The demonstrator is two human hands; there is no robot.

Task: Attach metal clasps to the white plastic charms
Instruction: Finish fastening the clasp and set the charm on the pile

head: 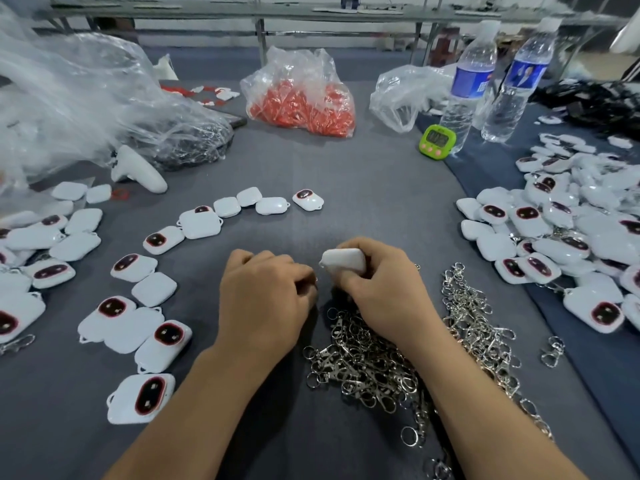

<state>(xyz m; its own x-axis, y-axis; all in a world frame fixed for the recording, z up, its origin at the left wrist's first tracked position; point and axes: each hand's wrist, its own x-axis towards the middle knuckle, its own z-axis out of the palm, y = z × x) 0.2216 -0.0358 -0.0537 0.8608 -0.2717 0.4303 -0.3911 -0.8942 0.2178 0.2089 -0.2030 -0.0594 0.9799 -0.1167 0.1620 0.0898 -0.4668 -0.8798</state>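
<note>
Head view: right hand [381,285] has fingers and thumb curled round one white charm [344,261], plain side up, its small tab end pointing at the left hand [266,289]. Left hand is knuckles up, fingers curled in, tips bunched just beside that tab end. The tips are hidden under the hand, so can't tell if they pinch anything. Both hands sit mid-table over the grey cloth [346,174], forearms coming in from the bottom edge

Metal clasps [374,358]: tangled silver heap of swivel hooks and split rings, directly below the hands, running under the right wrist and out toward the lower right. One loose clasp [553,351] lies apart from the heap on the right

Loose charms [156,271] lie in a rough arc on the left, some showing a dark red-rimmed oval face, some blank side up. Bigger charm heap [571,237] at far right, piled and overlapping, same mix of faces and blanks

Back of table: clear bag of red pieces [301,98] in the middle, green timer [437,140] to its right, two water bottles [467,84] upright just beside the timer. Crumpled clear plastic [86,98] fills the far left, with a white controller [138,171] at its front edge
</note>
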